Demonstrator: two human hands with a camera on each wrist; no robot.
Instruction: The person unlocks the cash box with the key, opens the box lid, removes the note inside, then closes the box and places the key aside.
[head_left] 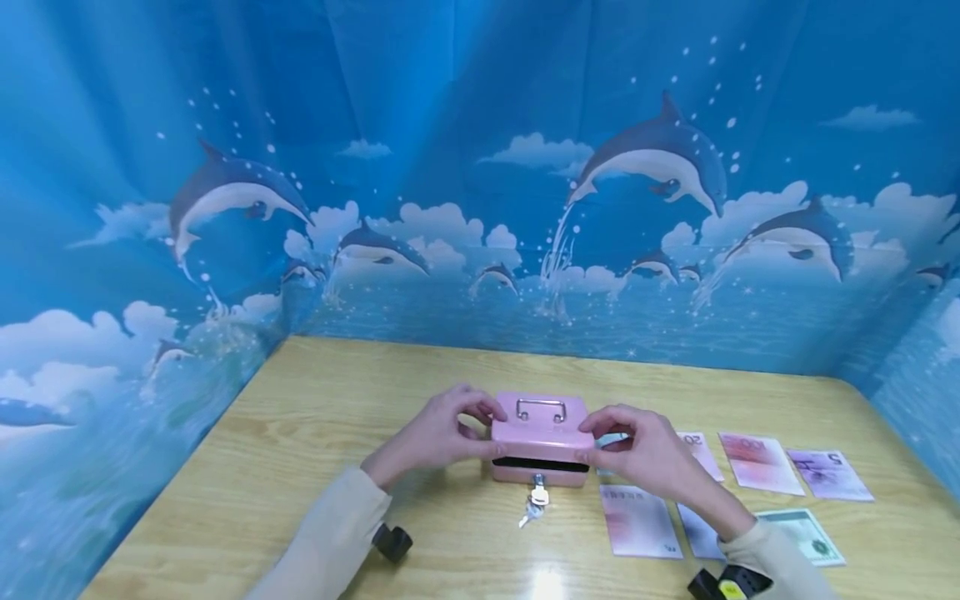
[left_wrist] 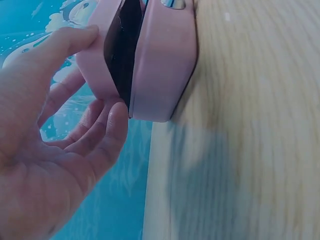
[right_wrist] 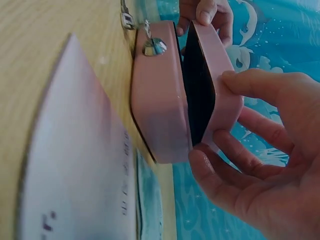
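A pink metal cash box [head_left: 542, 475] stands on the table with its hinged lid [head_left: 546, 434] raised a little, leaving a dark gap along the front. My left hand [head_left: 444, 435] grips the lid's left end, thumb at the front edge and fingers at the top and side. On the right end, my right hand [head_left: 647, 450] holds the lid the same way. A key [head_left: 539, 497] sits in the front lock [right_wrist: 154, 47], and a second key [head_left: 531, 512] hangs from it onto the table. The inside of the box is too dark to make out.
Several banknotes lie right of the box, including a pinkish one [head_left: 640, 523], a red one [head_left: 760, 462], a purple one [head_left: 830, 475] and a green one [head_left: 806, 533]. My right forearm passes over some of them. A blue dolphin-print curtain [head_left: 450, 167] borders the wooden table [head_left: 315, 392].
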